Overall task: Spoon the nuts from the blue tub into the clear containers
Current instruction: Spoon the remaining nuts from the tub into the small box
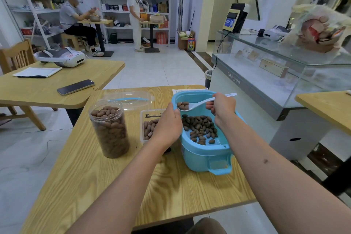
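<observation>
The blue tub (204,150) is steadied at its left rim by the left hand (169,123), fingers curled over the edge. A white spoon (197,103), loaded with nuts (183,105), is gripped by the right hand (221,105) above the tub's far end. The small clear container (147,127) sits just left of the tub, the full jar (109,129) further left. Nuts may be spilled onto the worktop (114,186) if the spoon is tilted during the crossing.

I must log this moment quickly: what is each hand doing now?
Left hand: grips the left rim of the blue tub.
Right hand: holds the white spoon, loaded with nuts.
</observation>
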